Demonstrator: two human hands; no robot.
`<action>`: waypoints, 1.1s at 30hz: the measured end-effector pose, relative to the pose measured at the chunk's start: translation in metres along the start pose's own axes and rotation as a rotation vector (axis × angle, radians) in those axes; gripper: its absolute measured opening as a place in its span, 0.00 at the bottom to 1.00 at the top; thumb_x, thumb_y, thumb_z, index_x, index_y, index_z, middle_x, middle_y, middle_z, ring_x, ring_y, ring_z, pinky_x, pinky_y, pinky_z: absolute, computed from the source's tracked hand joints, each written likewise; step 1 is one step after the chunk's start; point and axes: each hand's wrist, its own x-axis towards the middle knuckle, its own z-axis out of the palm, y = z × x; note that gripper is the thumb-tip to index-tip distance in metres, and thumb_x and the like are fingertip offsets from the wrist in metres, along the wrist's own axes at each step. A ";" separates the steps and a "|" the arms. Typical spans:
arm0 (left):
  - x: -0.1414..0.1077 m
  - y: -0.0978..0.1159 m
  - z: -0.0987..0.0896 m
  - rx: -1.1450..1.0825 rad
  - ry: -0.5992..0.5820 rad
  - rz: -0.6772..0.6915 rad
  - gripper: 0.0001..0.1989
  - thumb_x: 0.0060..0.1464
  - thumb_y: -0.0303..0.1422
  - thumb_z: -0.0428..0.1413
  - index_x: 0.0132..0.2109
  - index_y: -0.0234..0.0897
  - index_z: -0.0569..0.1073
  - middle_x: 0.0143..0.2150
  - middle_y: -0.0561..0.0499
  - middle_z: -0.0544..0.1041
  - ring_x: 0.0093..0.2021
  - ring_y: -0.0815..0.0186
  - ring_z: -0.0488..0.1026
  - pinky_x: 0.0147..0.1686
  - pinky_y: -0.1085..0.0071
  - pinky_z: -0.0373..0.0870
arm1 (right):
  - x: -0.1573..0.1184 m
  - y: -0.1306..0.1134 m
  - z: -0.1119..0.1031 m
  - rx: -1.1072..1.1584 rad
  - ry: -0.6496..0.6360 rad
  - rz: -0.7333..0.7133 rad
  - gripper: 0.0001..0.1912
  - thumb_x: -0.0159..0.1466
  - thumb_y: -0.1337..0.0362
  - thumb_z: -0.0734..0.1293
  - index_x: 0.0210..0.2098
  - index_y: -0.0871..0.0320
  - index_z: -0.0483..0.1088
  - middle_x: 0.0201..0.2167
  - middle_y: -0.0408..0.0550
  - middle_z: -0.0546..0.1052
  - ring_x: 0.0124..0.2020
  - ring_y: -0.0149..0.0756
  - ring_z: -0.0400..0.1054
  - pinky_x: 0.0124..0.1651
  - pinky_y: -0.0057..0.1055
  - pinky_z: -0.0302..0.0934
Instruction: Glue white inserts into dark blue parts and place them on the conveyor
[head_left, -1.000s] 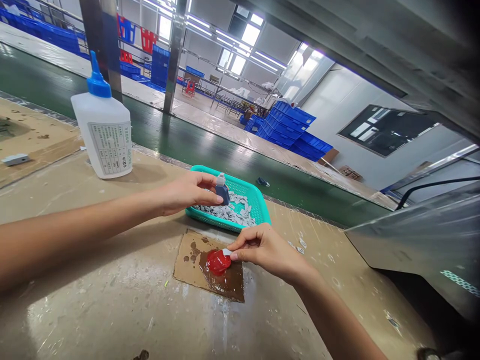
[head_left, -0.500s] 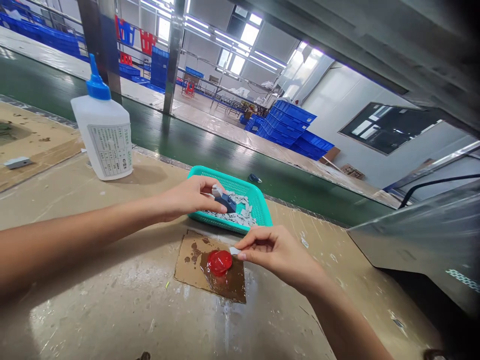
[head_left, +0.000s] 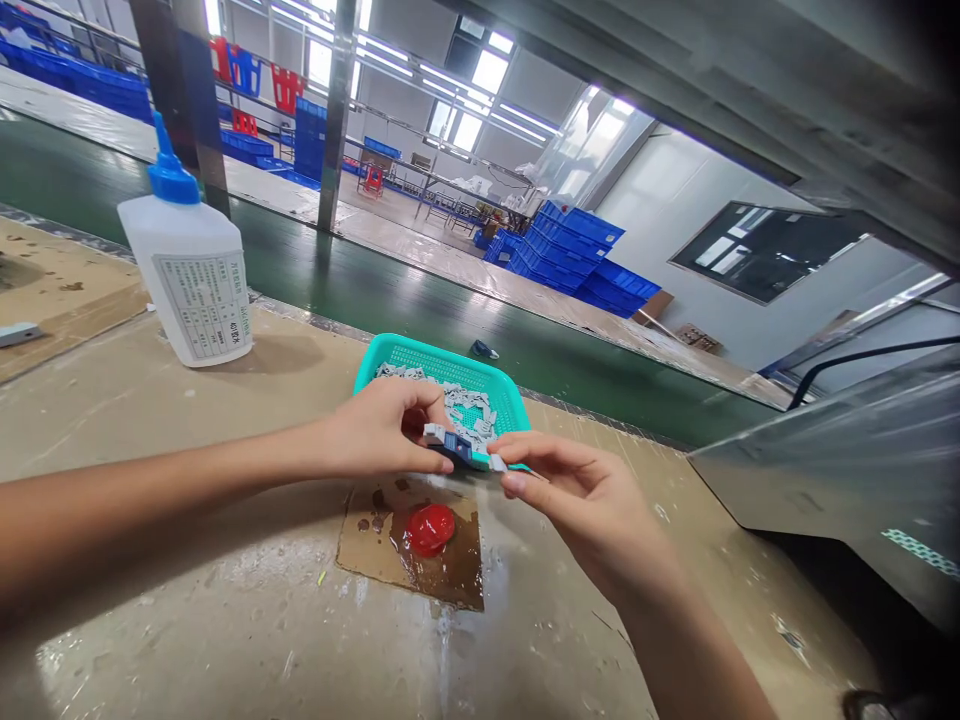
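Between the thumb and fingers of my left hand (head_left: 390, 428) is a small dark blue and grey plastic part (head_left: 451, 444), held over the near rim of a green basket (head_left: 517, 405). My right hand (head_left: 577, 480) pinches a little light grey plastic piece (head_left: 498, 463), a short gap to the right of the dark part. Many similar grey pieces (head_left: 480, 415) lie in the basket. Below both hands, a red cap-like dish (head_left: 430, 530), wet and shiny, sits on a stained cardboard square (head_left: 367, 560).
A white glue bottle (head_left: 199, 290) with a blue nozzle stands at the left. Behind the table runs a green conveyor belt (head_left: 300, 270), with another dark part (head_left: 484, 349) on it. A metal panel (head_left: 825, 450) rises at the right.
My right hand has lifted the grey piece away from the red dish, up toward the dark part. My left hand has brought the dark part down and nearer, to the basket's near rim.
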 end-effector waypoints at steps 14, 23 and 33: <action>-0.012 0.014 0.010 0.347 0.165 0.185 0.07 0.43 0.31 0.56 0.25 0.35 0.65 0.25 0.55 0.69 0.27 0.71 0.64 0.27 0.75 0.59 | 0.000 0.009 0.023 -0.029 0.110 -0.135 0.05 0.50 0.68 0.69 0.27 0.54 0.76 0.35 0.48 0.76 0.40 0.40 0.68 0.45 0.38 0.64; -0.004 0.013 0.023 -0.779 0.262 -0.104 0.07 0.43 0.28 0.58 0.32 0.34 0.69 0.31 0.53 0.71 0.34 0.72 0.68 0.37 0.75 0.64 | -0.011 0.016 0.047 -0.384 0.164 -0.415 0.25 0.58 0.70 0.60 0.55 0.52 0.59 0.51 0.49 0.64 0.45 0.38 0.64 0.48 0.35 0.63; 0.010 0.016 -0.002 -0.921 0.395 -0.298 0.10 0.54 0.31 0.46 0.32 0.30 0.69 0.25 0.52 0.67 0.24 0.76 0.63 0.27 0.79 0.61 | 0.024 0.015 0.009 -0.543 0.199 -0.366 0.18 0.60 0.67 0.58 0.49 0.57 0.64 0.38 0.49 0.73 0.37 0.36 0.67 0.42 0.34 0.62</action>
